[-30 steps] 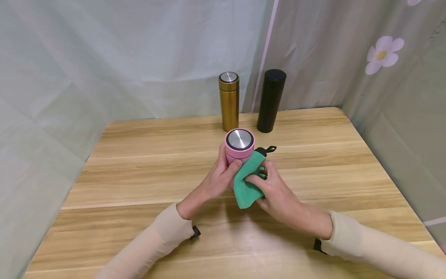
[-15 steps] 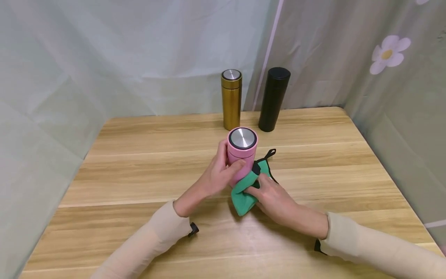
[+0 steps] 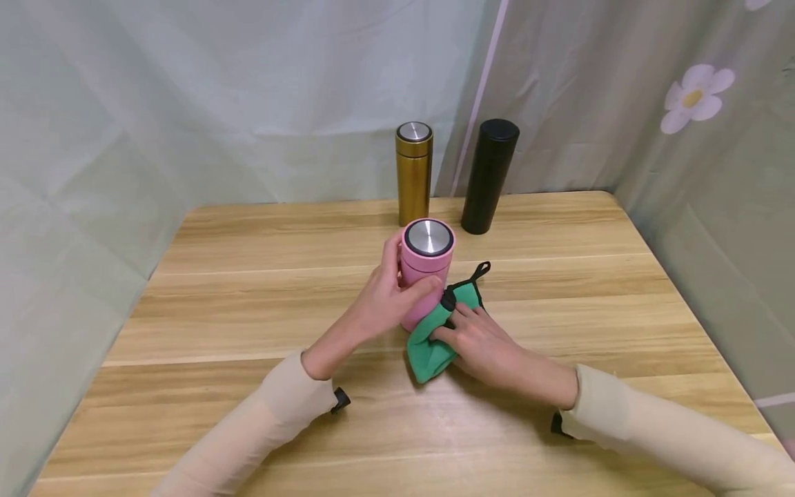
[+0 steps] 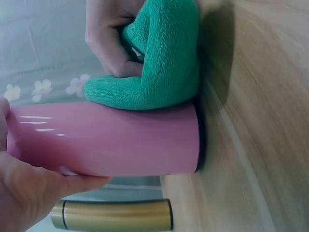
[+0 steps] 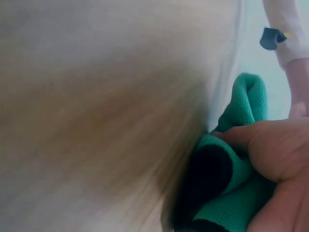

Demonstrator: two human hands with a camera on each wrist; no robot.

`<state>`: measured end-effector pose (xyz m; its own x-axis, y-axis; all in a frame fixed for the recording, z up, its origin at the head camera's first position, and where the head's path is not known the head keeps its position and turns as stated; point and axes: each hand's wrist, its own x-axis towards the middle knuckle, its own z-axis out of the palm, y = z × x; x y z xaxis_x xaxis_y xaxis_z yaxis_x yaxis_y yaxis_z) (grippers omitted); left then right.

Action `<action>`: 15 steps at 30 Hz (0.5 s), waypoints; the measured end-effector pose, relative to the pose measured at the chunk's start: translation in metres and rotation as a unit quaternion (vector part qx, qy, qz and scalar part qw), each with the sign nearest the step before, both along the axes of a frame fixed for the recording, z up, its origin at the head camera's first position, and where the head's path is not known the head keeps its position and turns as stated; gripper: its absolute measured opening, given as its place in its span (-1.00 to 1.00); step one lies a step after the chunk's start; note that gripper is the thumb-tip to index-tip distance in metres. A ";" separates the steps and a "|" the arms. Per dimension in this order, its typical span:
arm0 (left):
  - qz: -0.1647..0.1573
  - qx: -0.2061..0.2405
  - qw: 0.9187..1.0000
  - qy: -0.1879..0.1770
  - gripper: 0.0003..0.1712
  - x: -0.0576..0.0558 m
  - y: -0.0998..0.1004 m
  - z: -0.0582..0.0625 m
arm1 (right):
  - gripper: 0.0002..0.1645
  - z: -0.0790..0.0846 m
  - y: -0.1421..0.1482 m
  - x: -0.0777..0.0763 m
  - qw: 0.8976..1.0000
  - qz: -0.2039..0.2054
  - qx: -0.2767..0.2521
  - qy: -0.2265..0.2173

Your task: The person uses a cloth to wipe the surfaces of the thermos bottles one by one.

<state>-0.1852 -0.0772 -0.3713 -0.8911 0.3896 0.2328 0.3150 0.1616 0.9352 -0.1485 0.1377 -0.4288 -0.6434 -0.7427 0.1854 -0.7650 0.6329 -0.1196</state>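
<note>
1. My left hand (image 3: 386, 298) gripped the pink flask (image 4: 120, 140) by its upper body, the thumb laid across the near side and fingers round the far side; the steel-topped lid (image 3: 429, 237) was on
2. My right hand (image 3: 483, 348) had its fingers curled into the green cloth (image 3: 428, 353), pinching a fold of it, the thumb pushed in toward the flask
3. The cloth had just come down: a second earlier it stood up beside the flask's collar, and now it was bunched low, pressed along the side of the body toward the dark base
4. To me that meant the work had passed to the lower part of the flask, leaving the upper body on that side bare of cloth
5. The flask stood near the middle of the worktop (image 3: 279, 297), between my hands, lid upward; its base was at or very near the wood, though I could not tell whether it bore any weight there
6. The cloth's black loop (image 3: 482, 270) poked out beyond my right fingers, toward the back
7. Behind, the gold flask (image 3: 414, 183) and the black flask (image 3: 489, 179) had stayed standing side by side, apart and untouched
</note>
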 end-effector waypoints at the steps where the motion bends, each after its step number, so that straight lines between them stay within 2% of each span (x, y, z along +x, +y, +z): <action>1: 0.003 0.000 1.000 0.000 -0.07 -0.001 -0.001 0.000 | -0.67 0.001 0.001 -0.002 1.000 0.000 -0.003 -0.010; 5: 0.018 0.001 1.000 -0.004 -0.04 -0.006 -0.003 0.002 | -0.65 0.004 0.004 -0.011 0.998 0.000 -0.037 -0.044; 9: 0.036 0.000 0.999 0.002 -0.02 -0.011 -0.004 0.001 | -0.68 0.002 0.006 -0.015 0.994 0.005 -0.089 -0.057; 12: 0.050 0.000 0.999 0.011 -0.02 -0.014 -0.004 0.001 | -0.70 0.004 0.006 -0.014 0.987 0.000 -0.138 -0.080; 15: 0.060 0.005 0.998 0.013 -0.03 -0.016 -0.003 0.001 | -0.69 0.008 0.004 -0.013 0.975 -0.003 -0.197 -0.101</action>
